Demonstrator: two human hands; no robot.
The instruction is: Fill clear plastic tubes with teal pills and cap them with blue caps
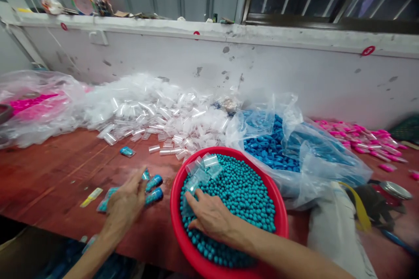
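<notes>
My left hand (126, 196) is low over the red table, its fingers partly hidden and closed around a small tube with teal contents at the fingertips. Blue-capped tubes (153, 196) filled with teal beads lie just right of it, and another filled tube (106, 200) shows on its left. Inside the red basin (175, 222), my right hand (212, 216) has thumb and fingers closed on a clear tube at the left side. Several clear empty tubes (199, 170) rest beyond its fingertips, on top of the teal beads (242, 192).
A heap of clear tubes (173, 122) spreads behind the basin. A plastic bag of blue caps (271, 144) stands right of it, with pink pieces (363, 137) beyond. Farther left lie a blue-capped tube (127, 151) and a yellow-and-clear piece (91, 197).
</notes>
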